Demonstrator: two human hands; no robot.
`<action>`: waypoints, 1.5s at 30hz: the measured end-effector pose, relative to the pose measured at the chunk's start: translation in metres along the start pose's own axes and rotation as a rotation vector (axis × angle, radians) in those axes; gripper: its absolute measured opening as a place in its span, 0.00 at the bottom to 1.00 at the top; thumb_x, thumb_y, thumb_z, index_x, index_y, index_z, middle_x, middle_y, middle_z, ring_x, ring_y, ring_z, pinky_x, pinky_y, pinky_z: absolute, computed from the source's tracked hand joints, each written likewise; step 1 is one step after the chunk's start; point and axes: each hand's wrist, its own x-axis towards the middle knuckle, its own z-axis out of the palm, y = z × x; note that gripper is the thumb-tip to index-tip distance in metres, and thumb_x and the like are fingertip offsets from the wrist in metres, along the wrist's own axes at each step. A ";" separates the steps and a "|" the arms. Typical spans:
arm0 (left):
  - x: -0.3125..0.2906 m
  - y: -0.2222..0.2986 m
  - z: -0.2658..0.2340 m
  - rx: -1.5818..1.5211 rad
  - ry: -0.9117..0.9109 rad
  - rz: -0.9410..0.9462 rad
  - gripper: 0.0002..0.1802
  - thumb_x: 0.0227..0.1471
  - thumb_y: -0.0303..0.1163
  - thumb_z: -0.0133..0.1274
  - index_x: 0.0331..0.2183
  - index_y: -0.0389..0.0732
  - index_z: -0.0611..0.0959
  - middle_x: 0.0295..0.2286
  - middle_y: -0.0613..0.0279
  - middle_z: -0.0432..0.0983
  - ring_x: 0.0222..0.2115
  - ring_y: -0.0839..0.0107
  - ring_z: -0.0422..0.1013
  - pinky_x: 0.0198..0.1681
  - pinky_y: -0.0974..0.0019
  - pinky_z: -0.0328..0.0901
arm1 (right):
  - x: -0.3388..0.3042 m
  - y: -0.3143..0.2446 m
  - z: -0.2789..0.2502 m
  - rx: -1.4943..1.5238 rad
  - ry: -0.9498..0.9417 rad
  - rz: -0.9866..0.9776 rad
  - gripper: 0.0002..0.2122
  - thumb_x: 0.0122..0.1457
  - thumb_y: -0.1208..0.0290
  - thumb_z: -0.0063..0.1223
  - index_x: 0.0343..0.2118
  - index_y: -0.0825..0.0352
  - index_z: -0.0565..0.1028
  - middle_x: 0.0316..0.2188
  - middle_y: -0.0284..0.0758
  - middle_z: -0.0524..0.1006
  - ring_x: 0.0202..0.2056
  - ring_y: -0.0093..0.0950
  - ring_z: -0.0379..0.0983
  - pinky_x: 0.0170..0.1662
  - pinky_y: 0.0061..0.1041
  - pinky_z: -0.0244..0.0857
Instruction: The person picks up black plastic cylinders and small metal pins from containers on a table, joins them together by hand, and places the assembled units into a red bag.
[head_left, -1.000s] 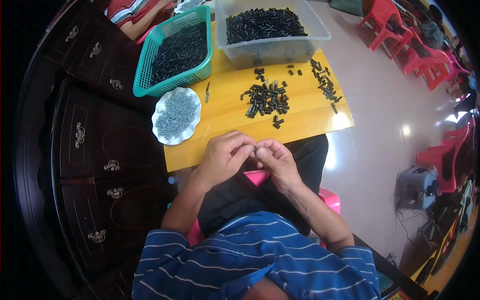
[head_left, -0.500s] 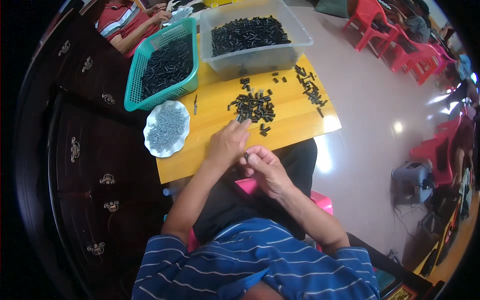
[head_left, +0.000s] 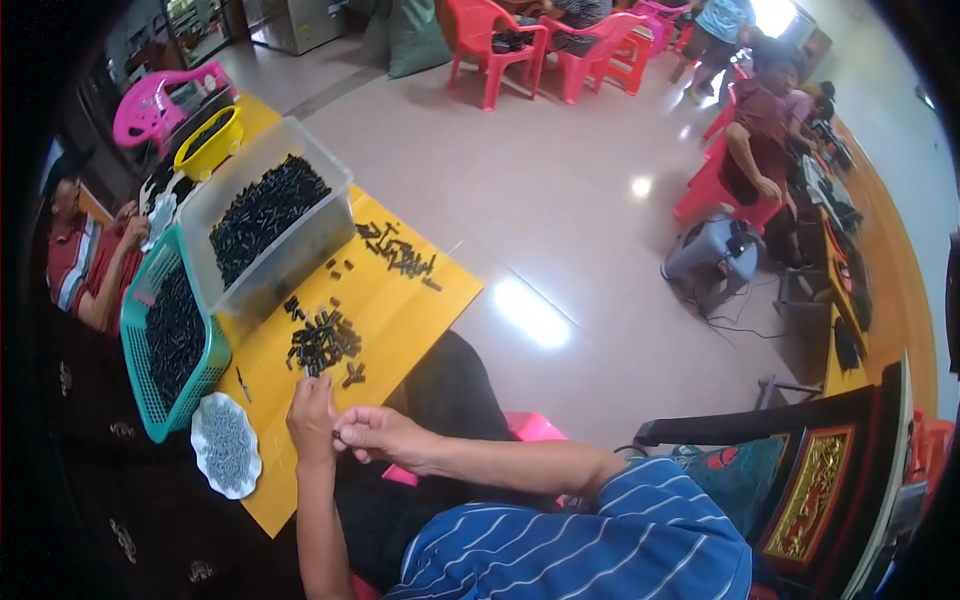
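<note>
My left hand (head_left: 312, 408) reaches to the near edge of a loose pile of short black cylindrical pieces (head_left: 328, 338) on the yellow table (head_left: 420, 310). Its fingertips are bunched together, and what they pinch is hidden. Just right of it, my right hand (head_left: 385, 438) is closed on a small dark piece (head_left: 341, 436), held between thumb and fingers near the table's edge. Left of my hands stands a scalloped white dish (head_left: 247, 478) full of small silvery pins. A slim pointed tool (head_left: 243, 385) lies between dish and pile.
A clear plastic bin (head_left: 285, 300) and a green basket (head_left: 215, 350), both holding black pieces, stand beyond the pile. More pieces (head_left: 400, 255) lie scattered farther right. A co-worker (head_left: 95, 250) sits at the far left. A grey stool (head_left: 715, 255) stands right.
The view has swung to the right, shifting the table left in the picture. My left hand remains by the pile, its fingers more bunched; my right hand still holds the small dark piece.
</note>
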 end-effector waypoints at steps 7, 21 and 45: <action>-0.002 -0.005 -0.006 0.012 -0.082 -0.035 0.09 0.51 0.22 0.57 0.37 0.40 0.80 0.32 0.54 0.74 0.32 0.53 0.74 0.33 0.54 0.68 | 0.002 0.002 0.000 -0.010 -0.035 0.007 0.09 0.65 0.63 0.56 0.41 0.61 0.73 0.34 0.25 0.77 0.28 0.12 0.67 0.32 0.13 0.64; -0.022 0.010 -0.037 -0.334 -0.001 -0.280 0.04 0.56 0.20 0.51 0.36 0.35 0.76 0.28 0.53 0.75 0.25 0.59 0.72 0.30 0.60 0.67 | -0.003 -0.004 0.001 -0.023 0.023 0.053 0.12 0.66 0.62 0.55 0.45 0.64 0.74 0.35 0.27 0.77 0.28 0.15 0.68 0.34 0.15 0.63; -0.023 0.021 -0.077 -1.052 -0.041 -0.562 0.06 0.56 0.21 0.57 0.38 0.32 0.82 0.34 0.61 0.82 0.36 0.75 0.77 0.43 0.71 0.71 | -0.011 -0.016 0.008 -0.167 0.105 0.067 0.09 0.65 0.68 0.55 0.45 0.65 0.76 0.36 0.30 0.80 0.29 0.14 0.71 0.35 0.14 0.67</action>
